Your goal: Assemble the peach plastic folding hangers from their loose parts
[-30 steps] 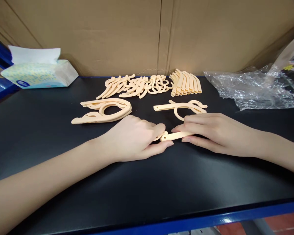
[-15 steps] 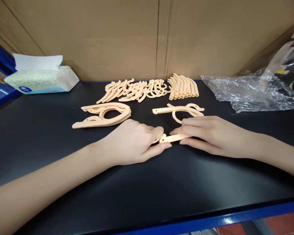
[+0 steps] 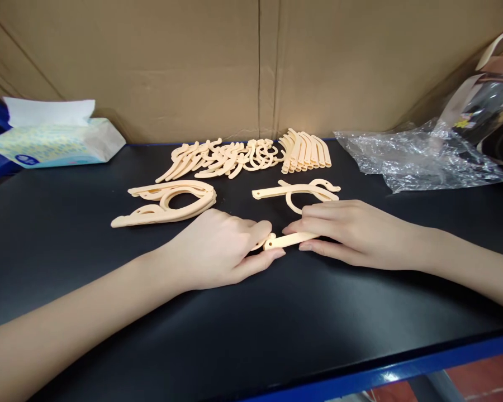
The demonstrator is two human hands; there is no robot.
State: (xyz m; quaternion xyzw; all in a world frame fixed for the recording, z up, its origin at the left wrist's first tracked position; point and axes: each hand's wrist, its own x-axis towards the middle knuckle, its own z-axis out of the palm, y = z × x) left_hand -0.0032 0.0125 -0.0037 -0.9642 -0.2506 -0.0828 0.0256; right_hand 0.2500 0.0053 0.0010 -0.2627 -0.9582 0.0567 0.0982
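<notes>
My right hand pinches a beige plastic hanger arm, a flat bar with a small hole at its left end. My left hand is closed round another beige hanger piece, mostly hidden under the fingers. The two parts meet between my hands, just above the black table; whether they are joined I cannot tell. Behind my right hand lie loose hanger parts, a straight arm and a curved hook. Stacked folding hangers rest behind my left hand.
At the back lie a pile of curved hanger parts and a row of hanger arms. A tissue pack stands back left, and a crumpled clear plastic bag back right. Cardboard walls the rear; the table has a blue edge.
The whole view has shifted slightly, so things appear a little further left. Both hands keep the same hold on the hanger parts, with no clear movement between them.
</notes>
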